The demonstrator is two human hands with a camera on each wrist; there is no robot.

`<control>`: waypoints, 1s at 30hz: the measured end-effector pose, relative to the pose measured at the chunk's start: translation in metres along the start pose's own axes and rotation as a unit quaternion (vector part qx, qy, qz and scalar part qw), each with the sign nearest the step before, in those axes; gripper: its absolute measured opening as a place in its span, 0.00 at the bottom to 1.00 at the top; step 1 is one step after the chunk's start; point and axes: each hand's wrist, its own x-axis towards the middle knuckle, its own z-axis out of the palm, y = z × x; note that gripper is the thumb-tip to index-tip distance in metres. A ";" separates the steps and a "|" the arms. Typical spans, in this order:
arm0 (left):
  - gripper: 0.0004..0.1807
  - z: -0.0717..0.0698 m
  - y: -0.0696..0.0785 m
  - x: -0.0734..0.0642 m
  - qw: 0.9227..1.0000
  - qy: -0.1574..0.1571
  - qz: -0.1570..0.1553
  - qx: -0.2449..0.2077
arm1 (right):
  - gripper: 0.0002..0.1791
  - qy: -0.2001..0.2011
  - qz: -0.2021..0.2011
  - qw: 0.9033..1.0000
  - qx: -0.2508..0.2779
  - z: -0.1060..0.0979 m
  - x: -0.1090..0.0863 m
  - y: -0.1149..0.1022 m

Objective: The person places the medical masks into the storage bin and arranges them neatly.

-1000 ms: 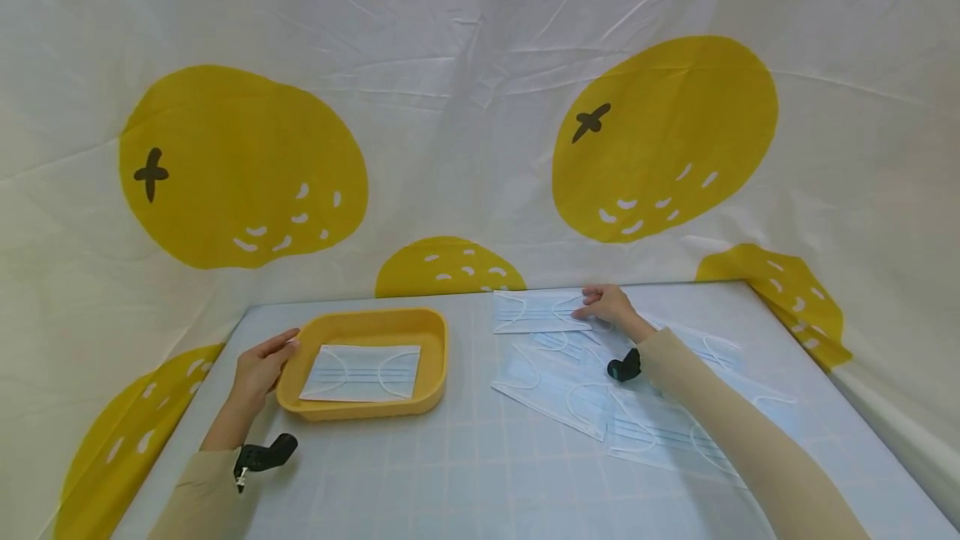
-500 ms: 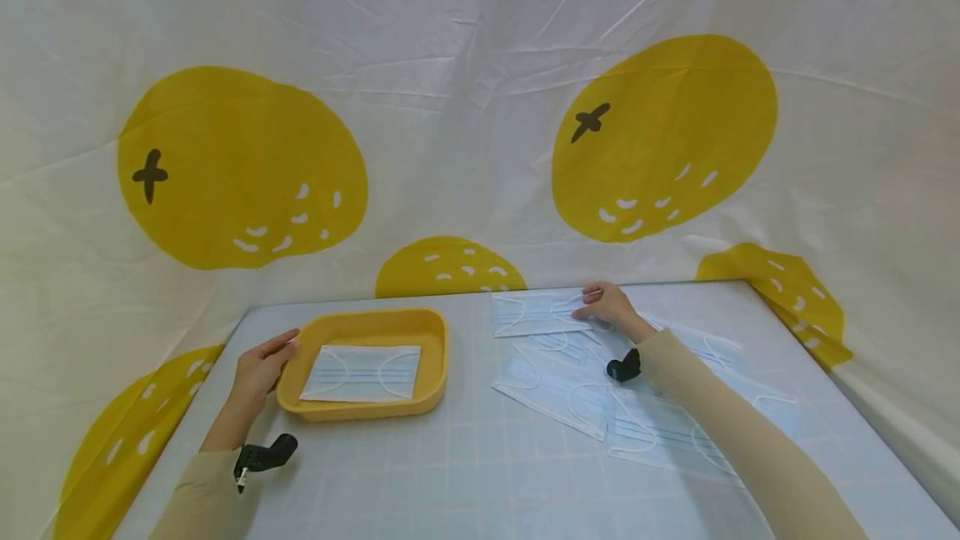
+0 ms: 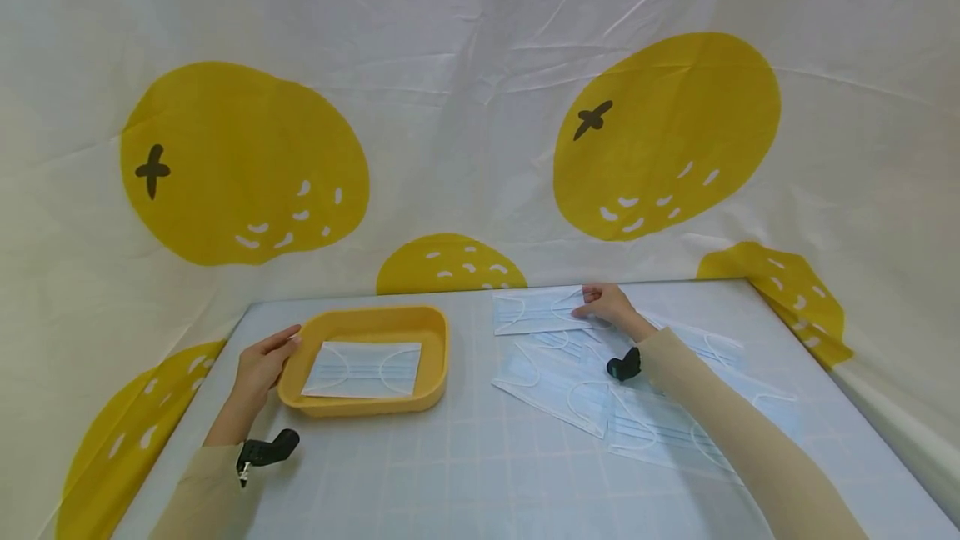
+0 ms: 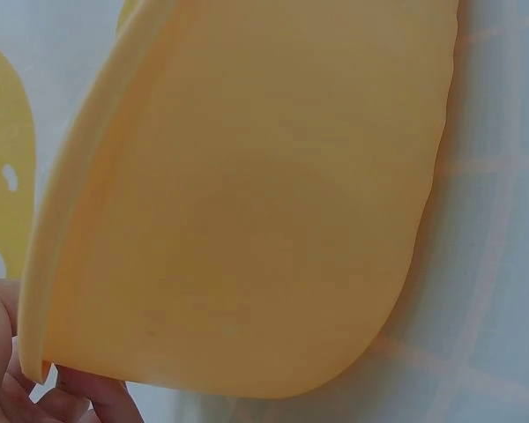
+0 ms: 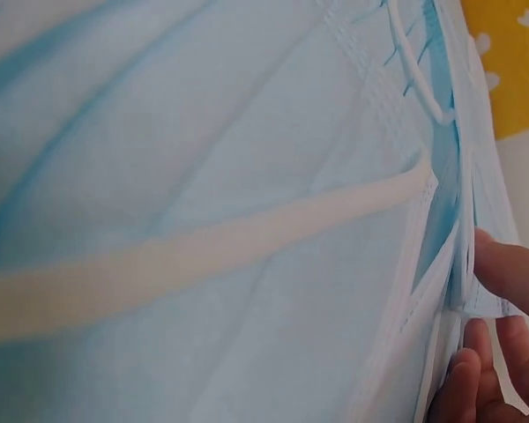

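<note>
My left hand (image 3: 258, 367) grips the left end of a yellow tray (image 3: 439, 361). In the left wrist view the thumb and fingers (image 4: 95, 394) lie on either side of the tray's rim. A pale blue disposable face mask (image 3: 363, 371) with white ear loops lies flat inside the tray. At the table's far edge my right hand (image 3: 611, 308) pinches the right end of another face mask (image 3: 532, 312). The right wrist view shows the thumb (image 5: 509, 269) on one face of that mask's edge and curled fingers on the other. Part of its right end is hidden by the hand.
Several loose face masks (image 3: 555, 382) overlap on the table under and around my right forearm. A white curtain (image 3: 465, 148) printed with yellow fruit hangs along the table's back edge. The table (image 3: 450, 482) has a pale checked cover.
</note>
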 end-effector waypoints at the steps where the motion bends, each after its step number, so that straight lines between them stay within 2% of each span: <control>1: 0.28 0.000 0.001 0.000 1.000 0.000 0.002 0.000 | 0.34 -0.003 -0.003 1.000 0.001 -0.001 0.000 0.000; 8: 0.28 0.000 0.002 0.004 1.000 0.000 0.004 -0.001 | 0.32 -0.017 0.003 1.000 0.010 -0.007 0.000 0.000; 13: 0.28 0.000 0.000 0.003 1.000 0.001 0.001 0.001 | 0.31 -0.018 -0.017 1.000 0.012 -0.008 0.000 0.003; 26: 0.27 0.000 0.001 0.000 1.000 0.000 0.003 -0.007 | 0.27 -0.017 -0.035 0.999 -0.006 -0.017 -0.003 0.011; 30: 0.27 0.000 0.000 -0.001 1.000 0.011 0.007 -0.014 | 0.25 -0.023 -0.038 0.999 -0.005 -0.017 -0.006 0.010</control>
